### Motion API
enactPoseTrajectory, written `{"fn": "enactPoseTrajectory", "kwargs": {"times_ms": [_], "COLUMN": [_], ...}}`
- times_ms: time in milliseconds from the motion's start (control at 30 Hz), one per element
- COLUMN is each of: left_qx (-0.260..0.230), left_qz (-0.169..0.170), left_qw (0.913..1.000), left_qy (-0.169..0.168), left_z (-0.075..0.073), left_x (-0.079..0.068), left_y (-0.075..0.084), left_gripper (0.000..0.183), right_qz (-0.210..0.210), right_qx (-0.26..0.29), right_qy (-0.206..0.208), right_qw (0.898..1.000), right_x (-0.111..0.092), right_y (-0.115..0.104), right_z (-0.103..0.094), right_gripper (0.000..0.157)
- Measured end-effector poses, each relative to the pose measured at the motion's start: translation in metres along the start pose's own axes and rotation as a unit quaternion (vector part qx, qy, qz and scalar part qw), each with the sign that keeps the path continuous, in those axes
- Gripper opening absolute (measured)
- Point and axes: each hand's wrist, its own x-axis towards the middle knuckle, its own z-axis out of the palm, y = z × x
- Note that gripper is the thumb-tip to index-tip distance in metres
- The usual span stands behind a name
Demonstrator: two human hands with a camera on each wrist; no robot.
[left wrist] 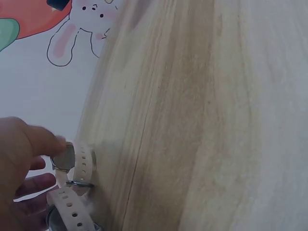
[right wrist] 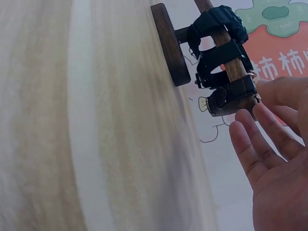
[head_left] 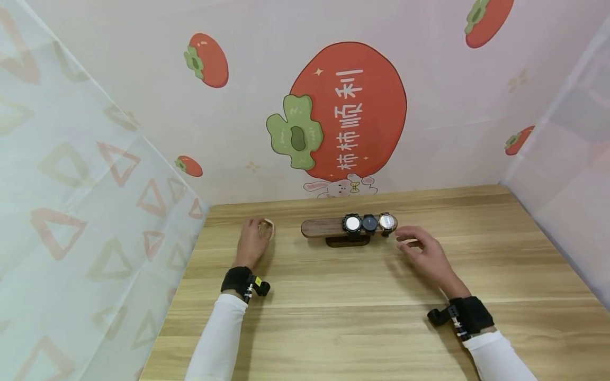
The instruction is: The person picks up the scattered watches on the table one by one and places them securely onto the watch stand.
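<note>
My left hand (head_left: 252,241) hides most of the beige watch (left wrist: 72,192) it pinches; my right hand (head_left: 424,254) hovers open-fingered beside the watch stand (head_left: 329,227).

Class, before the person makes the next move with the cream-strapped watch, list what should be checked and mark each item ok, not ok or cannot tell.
1. Left hand has hold of the cream perforated-strap watch: ok, fingers touch its case.
2. Dark wooden bar stand has free room at its left end: ok.
3. Three watches on the bar sit side by side: ok.
4. Right hand holds nothing: ok, fingers straight beside the end of the bar.
5. Cream strap buckled: cannot tell.
6. Light wooden table bare between hands: ok.
</note>
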Motion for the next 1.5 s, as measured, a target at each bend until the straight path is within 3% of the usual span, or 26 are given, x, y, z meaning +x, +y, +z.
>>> {"fn": "enactPoseTrajectory", "kwargs": {"times_ms": [267, 567, 767, 1200, 1500], "left_qx": [-0.002, 0.018, 0.036, 0.032, 0.002], "left_qz": [-0.015, -0.038, -0.031, -0.031, -0.007], "left_qw": [0.9999, 0.999, 0.9985, 0.9988, 0.9987], "left_qy": [0.003, 0.013, 0.027, 0.019, 0.05], "left_z": [0.004, 0.006, 0.008, 0.007, 0.012], "left_x": [0.002, 0.005, 0.007, 0.006, -0.001], "left_y": [0.001, 0.001, -0.001, 0.009, 0.016], "left_gripper": [0.042, 0.035, 0.025, 0.017, 0.012], "right_qz": [-0.003, -0.008, -0.007, 0.004, -0.008], "right_qx": [-0.001, 0.003, 0.015, -0.002, 0.0], "right_qy": [-0.003, -0.011, -0.01, -0.012, -0.017], "right_qw": [1.0, 1.0, 1.0, 1.0, 1.0], "right_x": [-0.002, -0.004, -0.003, -0.002, -0.003], "right_y": [0.001, 0.003, 0.001, 0.0, 0.002], "right_z": [0.003, 0.005, 0.006, 0.01, 0.013], "right_gripper": [0.018, 0.017, 0.018, 0.017, 0.018]}}
